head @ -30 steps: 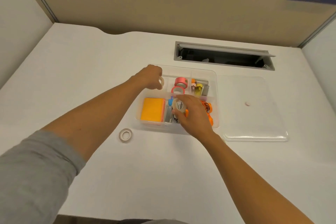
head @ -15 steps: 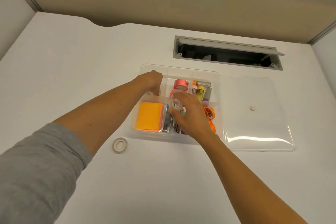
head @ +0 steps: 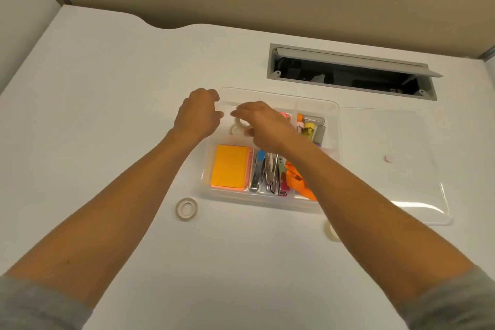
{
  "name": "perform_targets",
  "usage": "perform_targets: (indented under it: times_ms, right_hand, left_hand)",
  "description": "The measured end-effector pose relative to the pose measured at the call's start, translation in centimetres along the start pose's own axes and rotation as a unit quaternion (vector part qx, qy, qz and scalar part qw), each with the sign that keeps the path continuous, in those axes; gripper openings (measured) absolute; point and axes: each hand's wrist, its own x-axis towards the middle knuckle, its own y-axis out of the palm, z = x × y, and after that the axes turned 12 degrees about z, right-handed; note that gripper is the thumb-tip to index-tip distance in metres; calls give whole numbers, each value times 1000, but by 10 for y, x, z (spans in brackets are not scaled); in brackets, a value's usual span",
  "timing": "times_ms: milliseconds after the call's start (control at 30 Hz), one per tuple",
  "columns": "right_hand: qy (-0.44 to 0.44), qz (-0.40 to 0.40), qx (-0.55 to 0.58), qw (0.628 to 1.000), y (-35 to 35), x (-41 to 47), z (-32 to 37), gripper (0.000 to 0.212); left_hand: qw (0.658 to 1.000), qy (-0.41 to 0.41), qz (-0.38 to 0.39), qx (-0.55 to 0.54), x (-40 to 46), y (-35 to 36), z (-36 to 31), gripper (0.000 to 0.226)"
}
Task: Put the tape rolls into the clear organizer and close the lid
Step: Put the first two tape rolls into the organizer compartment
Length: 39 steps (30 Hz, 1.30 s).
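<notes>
— On the white desk (head: 112, 104), far left first: what is listed?

— Item one, a pale tape roll (head: 186, 208), lying flat on the desk just in front of the organizer's near left corner, untouched. Item two, the left hand (head: 197, 115), hovering at the organizer's far left corner, fingers curled loosely inward, nothing visibly in them; whether it touches the rim I cannot tell.

— And the clear organizer (head: 270, 202) itself?

— Open, lid off. Far left compartment: a whitish tape roll (head: 239, 126), standing on edge. The right hand (head: 263, 124) is over it, fingertips pinched on the roll's top; whether a second roll sits behind it, I cannot tell. Near left compartment: an orange pad of sticky notes (head: 229, 166) on a pink one. Next along: a bundle of metal staplers or clips (head: 267, 173), one with a blue end. Near right compartment: orange items (head: 296, 181), partly under the right forearm.

— Far row, further right?

— A pink tape roll (head: 285, 116), mostly hidden behind the right hand, then a compartment of small coloured pieces (head: 310, 127), orange, yellow, grey.

— Right of the organizer?

— A third pale tape roll (head: 331, 232), on the desk near the front right corner, half covered by the right forearm. The clear lid (head: 388, 185), flat on the desk, touching the organizer's right side. Behind, an open grey cable hatch (head: 351, 72).
</notes>
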Motion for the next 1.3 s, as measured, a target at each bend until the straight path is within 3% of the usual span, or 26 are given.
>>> perform_targets:
  times_ms: [233, 633, 867, 1300]
  right_hand:
    - [-36, 104, -104, 988, -2, 41, -3, 51]
    - [-69, 242, -166, 953, 6, 65, -12, 55]
    - [-74, 246, -161, 953, 4, 70, -13, 43]
    - [-89, 222, -160, 958, 11, 73, -12, 42]
  left_hand:
    - [992, -48, 53, -101, -18, 10, 17, 46]
    - [991, -34, 71, -110, -18, 5, 18, 47]
    - [991, -30, 73, -109, -17, 6, 18, 47]
    - [992, -20, 61, -105, -17, 6, 20, 47]
